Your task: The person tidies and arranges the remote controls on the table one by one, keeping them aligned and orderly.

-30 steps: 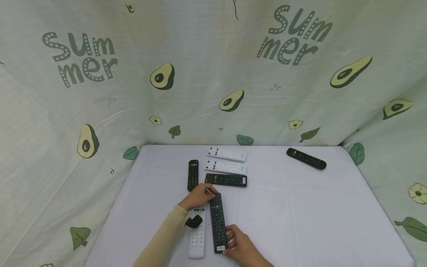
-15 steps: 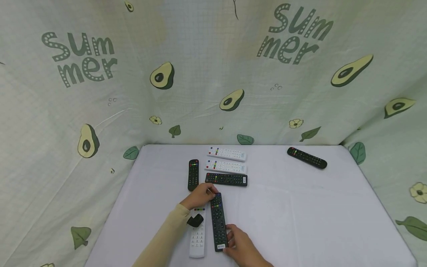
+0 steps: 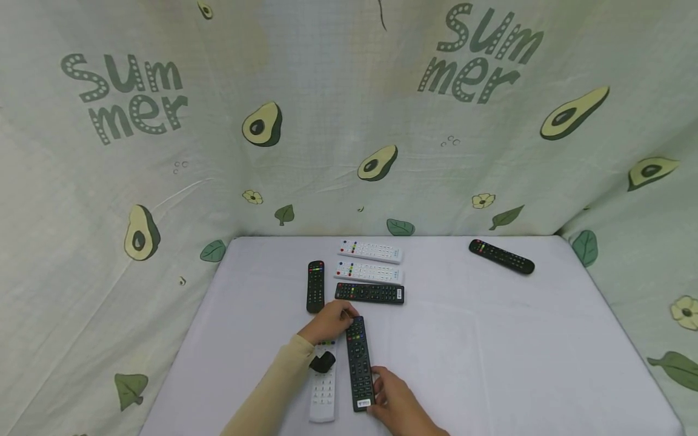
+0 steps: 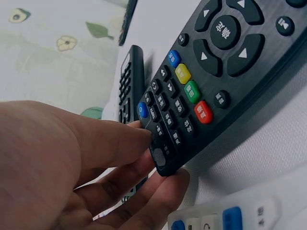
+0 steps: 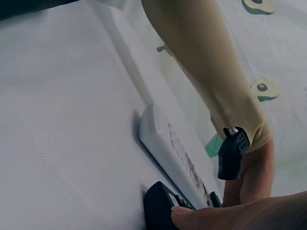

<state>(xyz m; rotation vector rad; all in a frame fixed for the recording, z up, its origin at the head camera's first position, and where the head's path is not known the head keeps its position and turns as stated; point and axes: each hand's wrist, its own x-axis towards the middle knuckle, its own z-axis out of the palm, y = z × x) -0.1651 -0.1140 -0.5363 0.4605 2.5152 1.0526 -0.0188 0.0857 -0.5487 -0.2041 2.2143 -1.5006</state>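
Head view: left grip (image 3: 328, 321) and right grip (image 3: 398, 401) hold one black remote (image 3: 360, 364).

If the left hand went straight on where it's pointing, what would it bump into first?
Besides the long black remote it pinches, the left hand would probably meet the crosswise black remote first. It might pass over that one, since the hand's height is hard to judge.

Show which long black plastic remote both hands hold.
The nearest long black remote: left hand pinches its far end, right hand its near end; the three other black remotes lie ungripped.
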